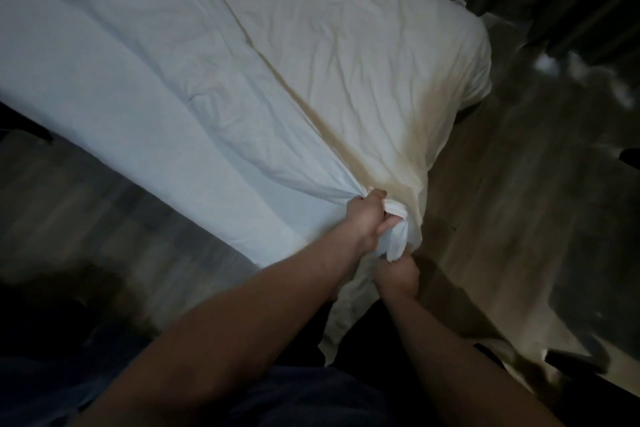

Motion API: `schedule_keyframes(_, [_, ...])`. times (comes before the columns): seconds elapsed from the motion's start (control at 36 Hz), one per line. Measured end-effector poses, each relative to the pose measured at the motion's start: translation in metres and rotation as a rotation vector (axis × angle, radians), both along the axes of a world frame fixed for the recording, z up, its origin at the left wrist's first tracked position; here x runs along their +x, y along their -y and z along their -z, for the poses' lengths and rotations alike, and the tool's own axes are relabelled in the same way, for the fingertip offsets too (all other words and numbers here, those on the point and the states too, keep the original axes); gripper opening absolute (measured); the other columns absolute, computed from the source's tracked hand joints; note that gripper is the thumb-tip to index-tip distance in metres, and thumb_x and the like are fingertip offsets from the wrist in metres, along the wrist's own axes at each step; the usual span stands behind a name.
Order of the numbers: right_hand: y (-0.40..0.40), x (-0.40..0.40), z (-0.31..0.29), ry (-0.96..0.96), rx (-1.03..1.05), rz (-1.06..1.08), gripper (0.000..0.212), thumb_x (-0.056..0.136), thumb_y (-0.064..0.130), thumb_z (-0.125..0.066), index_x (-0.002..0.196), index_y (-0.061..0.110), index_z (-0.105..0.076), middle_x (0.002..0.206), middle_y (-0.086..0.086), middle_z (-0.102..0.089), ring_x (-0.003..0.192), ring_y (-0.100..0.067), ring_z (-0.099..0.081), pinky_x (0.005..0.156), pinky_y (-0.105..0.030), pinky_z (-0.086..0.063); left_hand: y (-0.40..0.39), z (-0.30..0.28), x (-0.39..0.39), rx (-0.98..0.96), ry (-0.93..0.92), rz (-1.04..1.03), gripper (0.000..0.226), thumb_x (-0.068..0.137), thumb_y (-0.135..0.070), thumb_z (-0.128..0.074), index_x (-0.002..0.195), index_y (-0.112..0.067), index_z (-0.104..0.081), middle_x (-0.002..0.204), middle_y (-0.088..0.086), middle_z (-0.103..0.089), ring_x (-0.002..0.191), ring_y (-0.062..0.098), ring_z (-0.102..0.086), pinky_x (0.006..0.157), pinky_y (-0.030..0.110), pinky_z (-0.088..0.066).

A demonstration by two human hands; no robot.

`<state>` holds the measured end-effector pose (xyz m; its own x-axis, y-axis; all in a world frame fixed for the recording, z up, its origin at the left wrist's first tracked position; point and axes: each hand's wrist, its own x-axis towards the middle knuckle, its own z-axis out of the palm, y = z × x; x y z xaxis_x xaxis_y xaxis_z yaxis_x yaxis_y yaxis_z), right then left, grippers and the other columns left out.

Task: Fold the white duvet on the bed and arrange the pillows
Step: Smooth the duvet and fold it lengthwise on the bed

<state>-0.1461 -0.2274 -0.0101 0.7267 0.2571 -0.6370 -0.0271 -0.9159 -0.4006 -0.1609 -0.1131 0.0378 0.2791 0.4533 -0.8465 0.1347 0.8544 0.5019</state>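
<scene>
Gripping one bunched corner of the duvet (214, 87), both hands curl their fingers round it: left hand (369, 218) above, right hand (394, 274) below; the rest lies spread across the bed (464, 80).

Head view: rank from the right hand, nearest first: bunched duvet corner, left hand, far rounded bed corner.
1. Bunched white duvet corner: in the right hand's grip.
2. Left hand: just above-left.
3. Far rounded bed corner: upper right.

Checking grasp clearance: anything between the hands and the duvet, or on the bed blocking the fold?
Nothing visible. Left hand and right hand already grip the bunched duvet corner; no objects show on its surface.
</scene>
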Motion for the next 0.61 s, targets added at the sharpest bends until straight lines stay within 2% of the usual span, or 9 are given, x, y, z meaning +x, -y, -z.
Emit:
schedule_keyframes(0.06, [0.002,0.023,0.000,0.063,-0.002,-0.056,0.028,0.092,0.017,-0.056,0.114,0.003,-0.065,0.115,-0.022,-0.066,0.108,-0.040,-0.062,0.088,-0.039,-0.049,-0.015,-0.010,0.001,0.049,0.012,0.048,0.028,0.095,-0.016,-0.052,0.071,-0.004,-0.048,0.047,0.010,-0.046,0.032,0.015,-0.039,0.038,0.020,-0.031])
schedule_keyframes(0.08, [0.004,0.036,0.000,0.091,0.043,-0.065,0.027,0.090,0.016,-0.053,0.109,0.004,-0.067,0.110,-0.022,-0.068,0.104,-0.042,-0.063,0.086,-0.040,-0.050,-0.022,-0.013,0.002,0.072,0.009,0.061,0.027,0.095,-0.016,-0.053,0.070,-0.005,-0.047,0.049,0.010,-0.045,0.032,0.015,-0.039,0.037,0.019,-0.030])
schedule_keyframes(0.19, [0.020,0.100,0.001,0.116,0.128,-0.258,0.052,0.069,0.036,-0.036,0.106,0.019,-0.069,0.098,-0.012,-0.072,0.093,-0.037,-0.066,0.081,-0.043,-0.056,-0.049,-0.006,0.003,0.130,-0.078,0.099,0.016,0.091,-0.017,-0.063,0.088,-0.001,-0.059,0.073,0.013,-0.064,0.057,0.019,-0.065,0.052,0.029,-0.057])
schedule_keyframes(0.25, [0.019,0.133,-0.004,0.065,0.095,-0.385,0.042,0.065,0.037,-0.034,0.085,0.022,-0.068,0.084,-0.005,-0.071,0.087,-0.035,-0.067,0.073,-0.039,-0.055,-0.056,-0.001,0.003,0.150,-0.127,0.138,0.025,0.090,-0.020,-0.065,0.094,0.003,-0.059,0.079,0.019,-0.066,0.060,0.024,-0.067,0.054,0.028,-0.058])
schedule_keyframes(0.31, [0.009,0.160,-0.017,0.037,0.086,-0.488,0.021,0.066,0.031,-0.039,0.062,0.022,-0.057,0.068,0.000,-0.062,0.080,-0.033,-0.066,0.064,-0.036,-0.046,-0.060,0.000,0.009,0.192,-0.204,0.218,0.030,0.087,-0.026,-0.064,0.089,0.003,-0.060,0.067,0.020,-0.064,0.047,0.024,-0.059,0.044,0.019,-0.044])
schedule_keyframes(0.33, [0.003,0.174,-0.022,0.030,0.100,-0.532,0.017,0.070,0.028,-0.043,0.058,0.021,-0.054,0.065,0.001,-0.060,0.077,-0.030,-0.066,0.061,-0.035,-0.043,-0.061,0.000,0.015,0.214,-0.240,0.238,0.031,0.085,-0.028,-0.063,0.086,0.002,-0.060,0.061,0.018,-0.063,0.042,0.023,-0.053,0.041,0.017,-0.039])
schedule_keyframes(0.39, [-0.011,0.204,-0.030,-0.012,0.112,-0.591,0.023,0.081,0.017,-0.051,0.059,0.019,-0.056,0.068,0.000,-0.061,0.074,-0.022,-0.062,0.060,-0.032,-0.041,-0.063,0.000,0.034,0.229,-0.287,0.187,0.030,0.083,-0.028,-0.065,0.080,0.002,-0.061,0.058,0.016,-0.066,0.042,0.024,-0.056,0.045,0.021,-0.046])
schedule_keyframes(0.47, [-0.032,0.247,-0.041,-0.068,0.083,-0.677,0.028,0.087,0.010,-0.053,0.060,0.018,-0.056,0.076,-0.004,-0.064,0.077,-0.018,-0.058,0.060,-0.030,-0.039,-0.064,-0.004,0.072,0.307,-0.367,0.099,0.027,0.083,-0.029,-0.066,0.074,-0.004,-0.063,0.063,0.014,-0.071,0.054,0.027,-0.068,0.063,0.034,-0.061])
schedule_keyframes(0.61, [-0.054,0.308,-0.060,-0.100,0.038,-0.837,0.021,0.084,0.022,-0.052,0.065,0.019,-0.060,0.083,-0.010,-0.070,0.081,-0.019,-0.062,0.064,-0.032,-0.042,-0.074,-0.015,0.132,0.533,-0.581,0.110,0.038,0.082,-0.041,-0.063,0.075,-0.004,-0.062,0.069,0.006,-0.066,0.067,0.019,-0.062,0.067,0.031,-0.050])
